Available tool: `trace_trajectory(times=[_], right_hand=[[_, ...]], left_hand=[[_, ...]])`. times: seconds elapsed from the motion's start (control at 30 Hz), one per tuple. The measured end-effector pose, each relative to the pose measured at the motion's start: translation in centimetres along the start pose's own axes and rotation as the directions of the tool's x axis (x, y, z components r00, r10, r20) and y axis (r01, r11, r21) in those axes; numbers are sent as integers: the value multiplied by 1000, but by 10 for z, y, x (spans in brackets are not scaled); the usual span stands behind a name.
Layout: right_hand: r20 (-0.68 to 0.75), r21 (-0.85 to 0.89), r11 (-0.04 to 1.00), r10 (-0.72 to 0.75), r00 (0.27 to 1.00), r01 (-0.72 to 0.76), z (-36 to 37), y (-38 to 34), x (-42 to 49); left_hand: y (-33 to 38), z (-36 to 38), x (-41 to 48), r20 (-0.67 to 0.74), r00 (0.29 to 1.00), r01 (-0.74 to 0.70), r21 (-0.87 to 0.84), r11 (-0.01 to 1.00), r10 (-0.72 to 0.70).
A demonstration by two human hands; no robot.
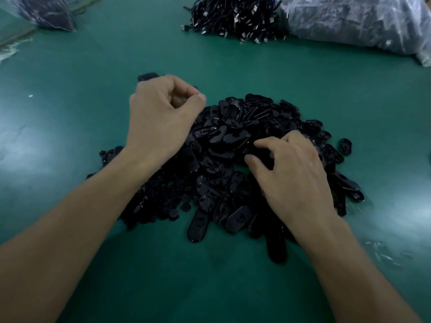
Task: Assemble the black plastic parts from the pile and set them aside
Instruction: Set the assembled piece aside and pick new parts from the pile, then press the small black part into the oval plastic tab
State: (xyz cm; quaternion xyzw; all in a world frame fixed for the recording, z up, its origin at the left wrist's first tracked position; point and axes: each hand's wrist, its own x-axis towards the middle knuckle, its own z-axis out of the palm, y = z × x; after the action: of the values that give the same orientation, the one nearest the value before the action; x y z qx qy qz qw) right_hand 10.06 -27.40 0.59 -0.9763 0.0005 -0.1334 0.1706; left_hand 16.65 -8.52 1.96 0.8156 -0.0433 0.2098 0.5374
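A pile of black oval parts (233,148) lies mid-table on the green table (70,101). Smaller round pieces (149,201) are heaped at its 8 o'clock edge. The right hand (291,169) rests bent fingers on the pile at 3 o'clock. The left hand (161,113) hovers at 10 o'clock, thumb against forefinger; any grip is unclear. One lone part (147,76) lies just beyond it. Farther off are cables (235,17) at 12 o'clock and a plastic bag (349,22) at 1.

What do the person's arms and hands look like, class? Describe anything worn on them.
The left hand and right hand are both bare: no gloves, rings, watch or wristband show. The left forearm and right forearm are uncovered as far as the picture's edge, with no sleeve in view.
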Motion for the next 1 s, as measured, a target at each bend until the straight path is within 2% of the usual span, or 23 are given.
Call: trace_trajectory(times=[0.13, 0.27, 0.33, 0.43, 0.53, 0.7, 0.87, 1.0], right_hand=[[-93, 44, 999, -27, 995, 31, 0, 1, 2], [-294, 100, 990, -63, 954, 96, -6, 3, 2], [-357, 219, 964, -66, 932, 152, -8, 4, 1], [-295, 531, 828, -22, 955, 183, -10, 1, 0], [-173, 701, 698, -31, 984, 145, -12, -3, 1], [-91, 802, 587, -56, 994, 106, -11, -3, 0], [-94, 829, 549, -46, 994, 104, -12, -4, 1], [-92, 842, 531, -37, 995, 97, -11, -5, 0]], left_hand=[[3, -1, -15, 70, 994, -88, 77, 993, 83], [10, 0, -26, 187, 970, -160, 9, 987, 155], [12, 1, -29, 281, 945, -155, -60, 986, 166], [11, 1, -31, 372, 918, -98, -119, 988, 136], [13, 2, -32, 407, 906, -43, -181, 982, 115], [14, 1, -31, 439, 890, 23, -315, 949, 124], [14, 0, -30, 458, 887, 146, -391, 909, 54], [16, 0, -29, 460, 888, 183, -394, 901, 21]])
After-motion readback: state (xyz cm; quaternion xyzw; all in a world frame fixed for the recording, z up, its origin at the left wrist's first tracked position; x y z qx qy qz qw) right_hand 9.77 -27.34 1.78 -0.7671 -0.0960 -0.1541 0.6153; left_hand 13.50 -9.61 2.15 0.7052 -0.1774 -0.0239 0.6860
